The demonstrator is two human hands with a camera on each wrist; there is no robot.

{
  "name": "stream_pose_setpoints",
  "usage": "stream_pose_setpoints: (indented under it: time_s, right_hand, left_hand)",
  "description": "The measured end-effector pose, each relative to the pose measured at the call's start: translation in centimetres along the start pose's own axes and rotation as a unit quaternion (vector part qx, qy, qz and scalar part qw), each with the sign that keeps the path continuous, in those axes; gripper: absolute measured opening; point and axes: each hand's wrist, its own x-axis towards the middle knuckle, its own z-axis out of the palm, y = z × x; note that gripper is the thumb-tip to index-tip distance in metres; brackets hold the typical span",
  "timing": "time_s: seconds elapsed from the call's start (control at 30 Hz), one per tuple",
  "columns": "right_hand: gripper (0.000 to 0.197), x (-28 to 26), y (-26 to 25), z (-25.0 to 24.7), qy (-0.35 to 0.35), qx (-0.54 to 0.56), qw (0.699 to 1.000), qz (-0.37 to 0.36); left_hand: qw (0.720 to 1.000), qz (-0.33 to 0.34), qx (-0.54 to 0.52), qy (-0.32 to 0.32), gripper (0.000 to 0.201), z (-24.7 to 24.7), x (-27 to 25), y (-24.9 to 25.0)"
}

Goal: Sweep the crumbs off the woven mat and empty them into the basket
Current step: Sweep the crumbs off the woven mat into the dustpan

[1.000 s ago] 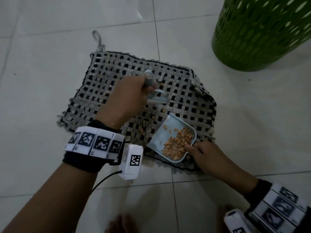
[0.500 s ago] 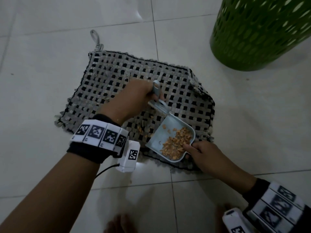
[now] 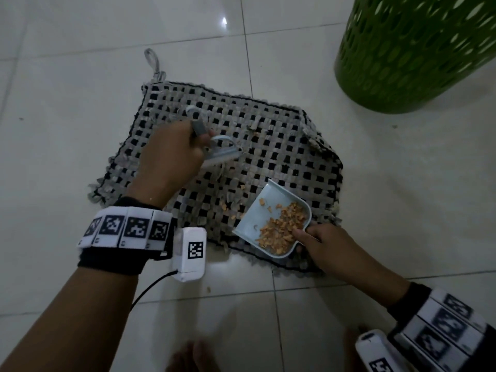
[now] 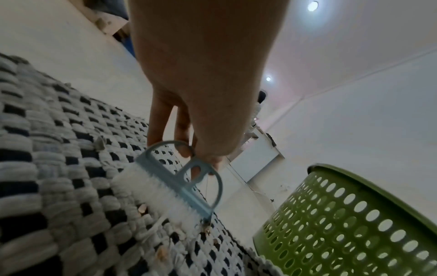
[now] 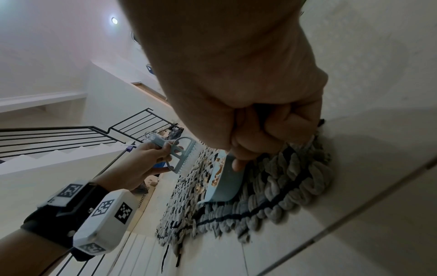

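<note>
Holding the brush (image 3: 214, 153) in my left hand (image 3: 171, 159), fingers curled round its handle, I keep its white bristles low over the middle of the woven mat (image 3: 268, 135). My right hand (image 3: 326, 241) pinches the stub handle of the dustpan (image 3: 257, 218), thumb on the rim, and the pan rests on the mat's near right part with its open lip facing up and left, toward the brush.

Everything turns on that lip. The loose crumbs (image 3: 233, 210) lie on the mat just off the lip, between it and the bristles, so my left hand is the nearer one to work them. The brush's long edge lies roughly parallel to the lip, which suits a short pull down and right into the pan. A good heap (image 3: 281, 226) already sits at the pan's closed end, by my thumb.

The green basket (image 3: 418, 55) stands on the floor beyond the mat's far right corner, well apart from the pan, on my right hand's side. I judge the sweeping nearly done and the emptying not yet begun.
</note>
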Motion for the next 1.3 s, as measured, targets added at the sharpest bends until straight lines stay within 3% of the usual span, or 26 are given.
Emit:
stream_pose_setpoints:
  time_s: [0.1, 0.23, 0.43, 0.63, 0.8, 0.97, 1.1, 1.3]
  right_hand:
    - [0.046, 0.0, -0.1, 0.0, 0.001, 0.000, 1.000, 0.004]
    - [0.046, 0.0, 0.0, 0.0, 0.003, -0.002, 1.000, 0.010]
    - [0.046, 0.0, 0.0, 0.1, 0.003, -0.003, 1.000, 0.008]
    - [0.046, 0.1, 0.1, 0.0, 0.003, 0.002, 1.000, 0.008]
    - [0.046, 0.0, 0.0, 0.0, 0.000, 0.000, 1.000, 0.011]
    - [0.046, 0.1, -0.1, -0.2, -0.003, -0.003, 1.000, 0.012]
    - [0.047, 0.1, -0.1, -0.3, 0.004, -0.006, 1.000, 0.012]
    - [0.048, 0.0, -0.3, -0.6, -0.008, -0.005, 1.000, 0.015]
  left_hand:
    - [0.998, -0.008, 0.032, 0.049, 0.024, 0.1, -0.4, 0.1]
    - [1.000, -0.006, 0.010, 0.004, 0.023, 0.9, -1.3, 0.3]
    - [0.994, -0.016, 0.029, 0.102, 0.024, 1.5, -2.6, 1.1]
    - [0.998, -0.004, 0.058, 0.040, 0.031, 3.4, -5.8, 3.7]
    - [0.993, -0.029, 0.017, 0.111, 0.035, 1.8, -5.1, 2.6]
    - [0.996, -0.001, 0.076, 0.050, 0.036, 3.4, -6.3, 4.1]
    - [0.999, 0.017, 0.039, 0.009, 0.039, 3.7, -8.0, 5.7]
    - [0.995, 0.004, 0.028, 0.100, 0.032, 2.5, -5.8, 4.2]
